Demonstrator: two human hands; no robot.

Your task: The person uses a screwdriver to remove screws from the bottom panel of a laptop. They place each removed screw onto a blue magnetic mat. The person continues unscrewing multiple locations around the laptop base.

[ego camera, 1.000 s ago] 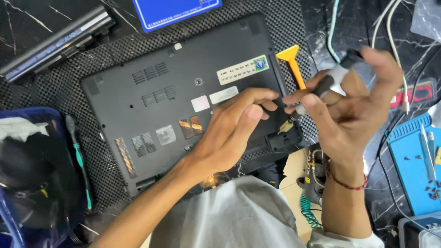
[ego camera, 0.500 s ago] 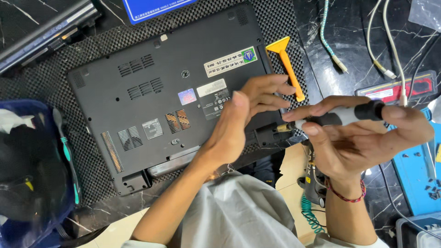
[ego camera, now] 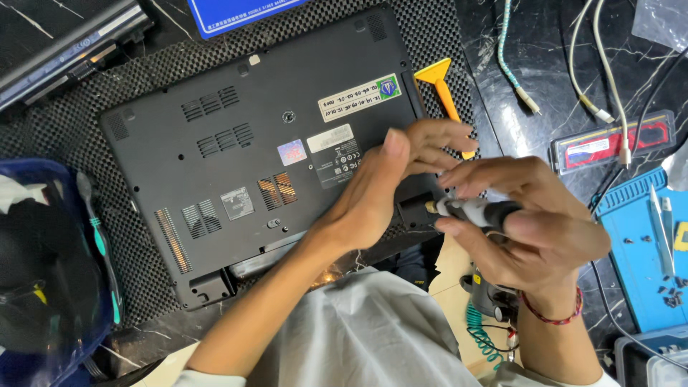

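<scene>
Laptop (ego camera: 265, 154), base up on the mesh mat (ego camera: 64, 122) with cover unremoved, is steadied by the left hand (ego camera: 390, 179), fingers loosely spread, while the right hand (ego camera: 534, 229) grips a screwdriver (ego camera: 473, 210) at its near edge.

A single head-worn camera looks steeply down, close in, over the upturned laptop (ego camera: 265, 150) on the worktable (ego camera: 530, 43).

White stickers (ego camera: 360, 98) on laptop underside (ego camera: 215, 165)
</scene>
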